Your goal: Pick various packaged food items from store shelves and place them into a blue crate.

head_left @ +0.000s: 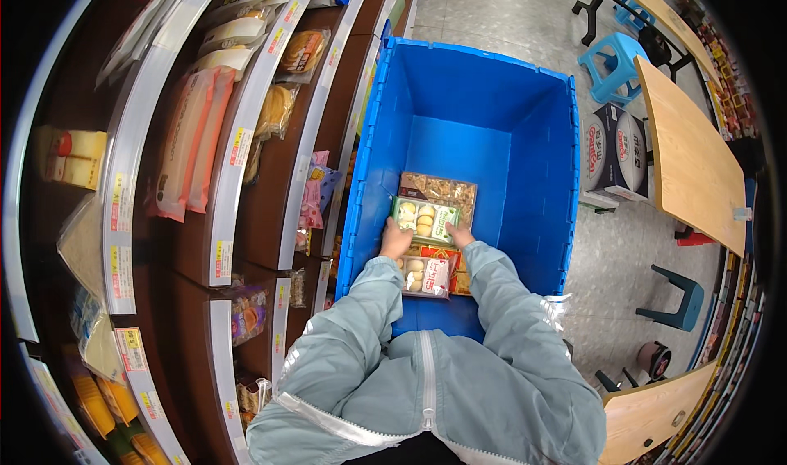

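Note:
Both my hands reach down into a large blue plastic crate (492, 96). My left hand (395, 240) and my right hand (459, 235) grip the near edge of a green-and-white packet of round pastries (424, 218), one at each corner. It lies over a clear packet of brown nutty snacks (438, 189). Nearer me, between my light blue sleeves, sits a red-and-white packet of round pastries (425, 275).
Curved store shelves (238, 137) with bagged breads and snacks run along the left. A wooden table (689, 162), a blue stool (616, 62), a teal stool (676, 297) and a cardboard box (615, 149) stand on the tiled floor at right.

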The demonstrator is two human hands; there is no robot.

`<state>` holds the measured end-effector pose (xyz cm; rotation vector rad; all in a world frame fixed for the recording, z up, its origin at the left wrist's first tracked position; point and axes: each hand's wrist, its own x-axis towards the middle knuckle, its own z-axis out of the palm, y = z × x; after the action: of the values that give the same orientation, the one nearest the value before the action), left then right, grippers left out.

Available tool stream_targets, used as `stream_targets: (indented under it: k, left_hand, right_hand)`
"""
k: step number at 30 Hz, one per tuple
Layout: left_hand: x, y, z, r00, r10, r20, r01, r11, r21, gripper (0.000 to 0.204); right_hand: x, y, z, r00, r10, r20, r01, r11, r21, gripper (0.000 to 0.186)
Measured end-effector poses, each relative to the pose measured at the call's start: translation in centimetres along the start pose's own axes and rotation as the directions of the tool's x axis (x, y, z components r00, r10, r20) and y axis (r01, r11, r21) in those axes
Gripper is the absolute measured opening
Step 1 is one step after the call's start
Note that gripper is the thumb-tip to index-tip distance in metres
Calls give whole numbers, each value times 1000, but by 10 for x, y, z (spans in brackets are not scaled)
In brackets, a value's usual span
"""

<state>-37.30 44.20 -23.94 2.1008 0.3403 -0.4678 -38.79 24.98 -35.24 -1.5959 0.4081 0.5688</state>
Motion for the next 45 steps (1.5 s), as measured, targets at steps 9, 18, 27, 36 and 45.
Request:
stream_targets:
  k: [9,18,27,36,45]
  left_hand:
    - [-32,49,-25,998,-9,68,-23,892,452,57]
    - [-122,101,-124,883,305,356,-360,927,101,37]
    - [-235,107,-175,908,377,-183,-399,912,-101,31]
    - [-327,68,-218,769,357,-531,-506,847,-162,19]
    - [-446,5,-261,612,405,-679,-623,776,-99,29]
  right_hand:
    - [-16,-19,0,983,31,-180,-8,992,123,59]
    - [-41,-84,6,981,190,-37,-166,924,343,32]
    - [-28,-115,-3,849,-351,-395,452,869,200,21]
    - [-125,-228,-14,926,-377,0,321,788,525,37]
    - [-254,-244,56,831,-553,69,339,600,725,38]
